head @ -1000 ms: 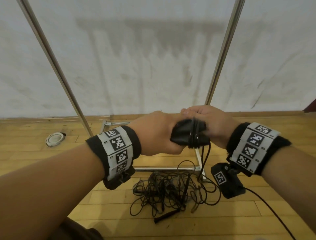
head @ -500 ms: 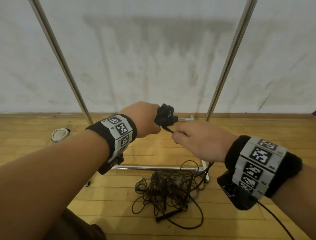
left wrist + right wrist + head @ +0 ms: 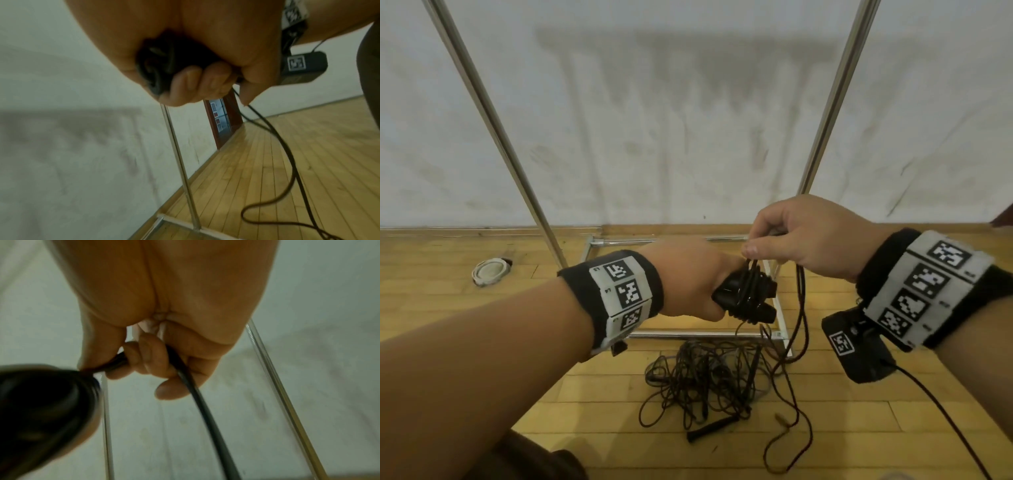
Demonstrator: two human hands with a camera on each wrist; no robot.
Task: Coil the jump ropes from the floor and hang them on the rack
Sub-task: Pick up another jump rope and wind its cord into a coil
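Observation:
My left hand (image 3: 702, 284) grips two black jump-rope handles (image 3: 746, 301) held together, with several turns of black cord wound around them. In the left wrist view the handles (image 3: 164, 65) sit inside the curled fingers. My right hand (image 3: 791, 240) pinches the black cord (image 3: 800, 308) just above the handles; the cord (image 3: 197, 394) runs through its fingers and hangs to the floor. A tangled pile of black ropes (image 3: 709, 377) lies on the wooden floor below both hands. The metal rack's two poles (image 3: 493, 116) (image 3: 835, 89) rise behind; its top bar is out of view.
The rack's base frame (image 3: 698, 334) lies on the floor just behind the pile. A loose handle (image 3: 709, 426) lies at the pile's front. A white coiled object (image 3: 489, 270) sits on the floor at the left. A white wall stands close behind.
My right hand rose from below the handles to above them, carrying the cord around. My left hand dropped slightly with the handles. The trailing cord on the floor has shifted.

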